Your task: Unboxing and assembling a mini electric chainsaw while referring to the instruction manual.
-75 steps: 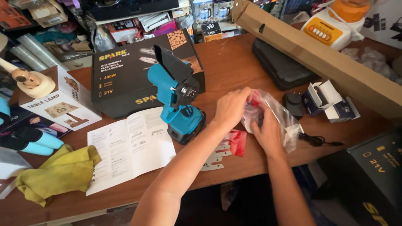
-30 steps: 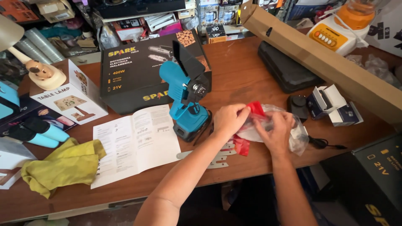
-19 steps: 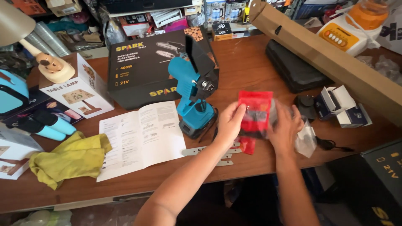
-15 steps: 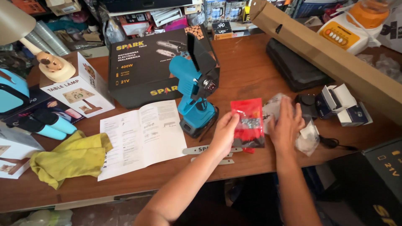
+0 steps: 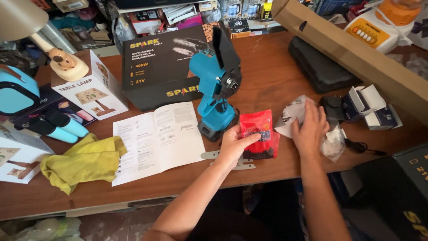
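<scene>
2 bare forearms come up from the bottom edge, uncovered from elbow to wrist, with no sleeve, glove, watch or bracelet showing. The left hand [image 5: 232,145] and the right hand [image 5: 309,129] wear no rings that can be made out; the fingernails look short and unpainted

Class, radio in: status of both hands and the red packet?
Left hand grips red packet. Right hand flat on clear bag. Blue saw close beside.

Both bare forearms reach forward, hands low.
The left hand [image 5: 234,143] curls its fingers in a pinching grip; the right hand [image 5: 309,129] lies flat, palm down, fingers spread.
</scene>
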